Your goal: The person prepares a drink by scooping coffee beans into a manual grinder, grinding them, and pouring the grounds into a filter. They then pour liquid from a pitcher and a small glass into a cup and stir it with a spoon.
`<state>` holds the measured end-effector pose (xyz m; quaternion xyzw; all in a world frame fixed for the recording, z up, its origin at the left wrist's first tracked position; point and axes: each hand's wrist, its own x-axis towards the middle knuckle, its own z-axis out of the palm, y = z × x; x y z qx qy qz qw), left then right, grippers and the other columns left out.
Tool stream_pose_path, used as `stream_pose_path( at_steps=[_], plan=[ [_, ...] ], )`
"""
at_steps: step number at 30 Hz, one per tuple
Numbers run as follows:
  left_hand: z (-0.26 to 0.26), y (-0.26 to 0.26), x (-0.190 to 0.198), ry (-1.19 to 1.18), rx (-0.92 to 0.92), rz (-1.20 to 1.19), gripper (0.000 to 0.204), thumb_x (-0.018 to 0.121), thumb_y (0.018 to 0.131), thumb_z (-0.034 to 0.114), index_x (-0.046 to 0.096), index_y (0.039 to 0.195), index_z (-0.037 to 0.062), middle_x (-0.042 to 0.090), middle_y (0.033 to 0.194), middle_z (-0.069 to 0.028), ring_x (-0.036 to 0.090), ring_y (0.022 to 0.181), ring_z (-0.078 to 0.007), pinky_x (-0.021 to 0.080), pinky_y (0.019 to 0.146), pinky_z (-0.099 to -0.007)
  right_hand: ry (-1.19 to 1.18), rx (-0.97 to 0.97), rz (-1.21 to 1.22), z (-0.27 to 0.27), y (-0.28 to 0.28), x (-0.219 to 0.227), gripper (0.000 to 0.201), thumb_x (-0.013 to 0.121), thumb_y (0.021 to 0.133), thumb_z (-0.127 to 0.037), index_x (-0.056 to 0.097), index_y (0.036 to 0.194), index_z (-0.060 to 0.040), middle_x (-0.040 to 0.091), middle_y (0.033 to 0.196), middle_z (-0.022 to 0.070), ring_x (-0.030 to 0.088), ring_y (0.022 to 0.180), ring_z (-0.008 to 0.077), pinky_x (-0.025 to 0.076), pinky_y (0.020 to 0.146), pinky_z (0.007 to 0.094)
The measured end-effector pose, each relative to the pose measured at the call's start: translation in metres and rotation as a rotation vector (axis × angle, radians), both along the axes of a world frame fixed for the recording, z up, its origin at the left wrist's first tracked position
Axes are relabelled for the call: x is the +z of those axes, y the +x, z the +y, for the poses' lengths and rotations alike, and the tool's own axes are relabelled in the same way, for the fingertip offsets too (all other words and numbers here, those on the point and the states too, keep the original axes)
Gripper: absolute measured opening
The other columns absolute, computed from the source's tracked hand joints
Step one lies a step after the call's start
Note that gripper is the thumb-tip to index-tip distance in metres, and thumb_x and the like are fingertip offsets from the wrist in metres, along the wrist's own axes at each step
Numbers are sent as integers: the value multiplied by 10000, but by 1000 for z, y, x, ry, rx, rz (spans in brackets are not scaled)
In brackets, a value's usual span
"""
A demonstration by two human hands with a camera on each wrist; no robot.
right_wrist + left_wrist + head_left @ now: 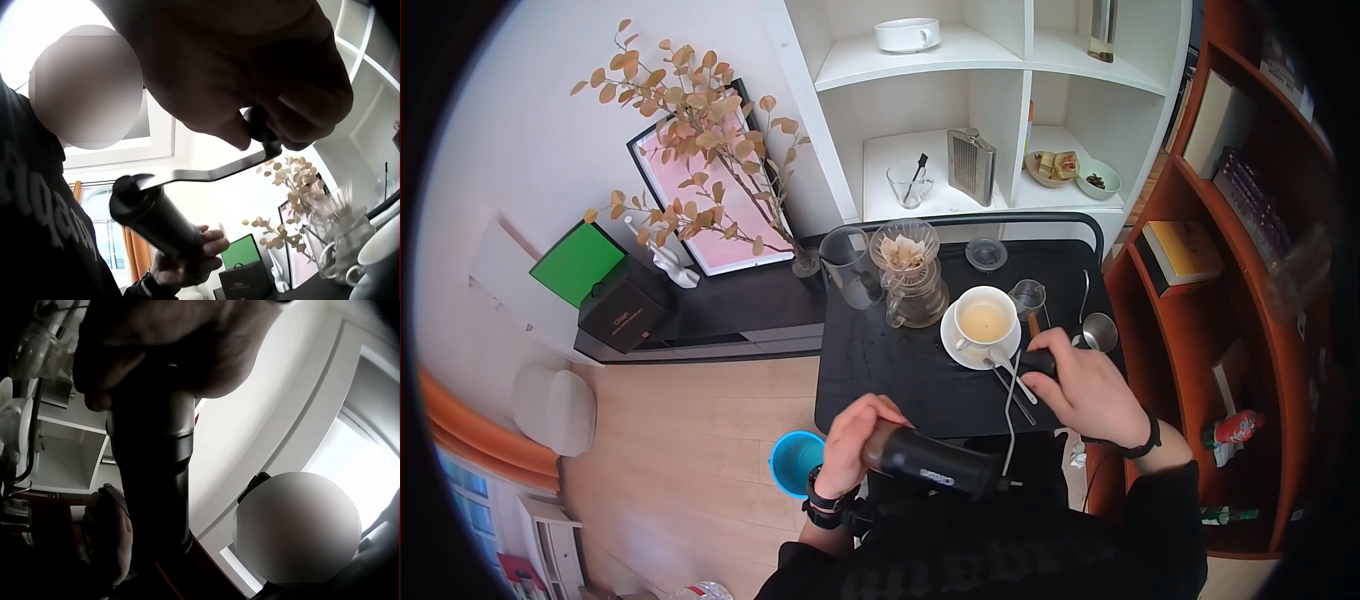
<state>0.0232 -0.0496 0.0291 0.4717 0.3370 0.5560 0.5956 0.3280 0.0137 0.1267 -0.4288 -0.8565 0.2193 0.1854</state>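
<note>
A black hand coffee grinder (pixel 930 462) lies tilted in front of the person's body, its crank end toward the right. My left hand (pixel 852 445) grips the grinder's lower end, fingers wrapped round the body. With my right hand (pixel 1093 388) I hold the dark knob (pixel 257 124) at the end of the metal crank arm (pixel 215 173), which runs to the grinder's top. In the left wrist view the grinder (pixel 153 462) stretches below the left hand. A white cup (pixel 970 346) of pale liquid stands on a saucer (pixel 949 347), close beside the right hand.
On the black table (pixel 870 385) are a glass dripper (pixel 928 240) with a filter over a glass server (pixel 918 302), a clear glass vessel (pixel 850 268), and a small metal cup (pixel 1099 333). A blue bin (pixel 798 462) stands on the floor. Shelves rise behind and at right.
</note>
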Motion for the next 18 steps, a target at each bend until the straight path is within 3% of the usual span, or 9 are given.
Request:
stream_pose_path(
  at_steps=[3,6,7,8,9,11,13,14,18],
  plan=[
    [2,-5,7,54,114,-202,374,368,1051,253,587,961,-36,613,975,-160,612,909,-238,486,857,-338,-95,84,-147,-6,-1,-16,360,598,995,-323,460,1136,-22,664,889,219,662,742,432,528,642,503],
    [9,-1,-6,59,534,-224,379,346,1053,248,584,965,-34,615,961,-162,610,868,-230,494,829,-351,-244,449,-218,-14,-2,-13,406,581,1000,-386,465,1156,-29,657,917,192,659,769,414,514,613,488],
    [12,-1,-13,45,672,-102,376,357,1053,230,602,964,-41,621,962,-144,603,854,-210,481,822,-331,-332,585,-156,-19,-3,-10,421,576,1001,-402,464,1171,-33,654,920,182,658,765,408,513,611,479],
    [12,0,-12,43,581,93,375,360,1054,223,610,964,-41,623,967,-134,598,867,-199,470,832,-319,-417,721,-91,-23,-5,-5,437,571,1002,-418,464,1187,-36,652,922,172,657,761,403,511,609,469],
    [13,0,-10,42,487,285,373,364,1054,216,619,963,-41,625,971,-123,593,879,-188,459,842,-308,-466,718,-81,-27,-8,4,468,644,952,-432,527,1188,-45,656,912,179,666,782,394,521,644,452],
    [12,6,-7,8,250,500,365,378,1052,189,648,955,-37,621,979,-92,574,914,-158,437,852,-279,-143,634,155,-24,-7,12,443,680,936,-384,520,1175,-47,654,915,164,663,748,379,514,621,434],
    [9,9,-22,-32,23,307,366,381,1064,221,637,991,-30,614,983,-89,576,916,-156,452,836,-287,33,454,253,-12,-2,18,413,742,892,-309,541,1147,-53,658,884,152,663,712,363,513,606,415],
    [7,10,-26,-80,-83,175,370,384,1066,236,630,1002,-33,614,990,-99,587,920,-167,462,837,-294,69,117,187,-3,1,12,383,698,926,-291,521,1164,-48,660,856,163,665,707,369,517,601,425],
    [4,-1,-10,-89,76,-260,365,388,1051,246,597,974,-44,619,992,-165,623,931,-231,499,854,-330,-75,2,-160,7,-3,-11,340,597,991,-330,478,1129,-43,666,818,202,667,748,417,522,628,499]
  ],
)
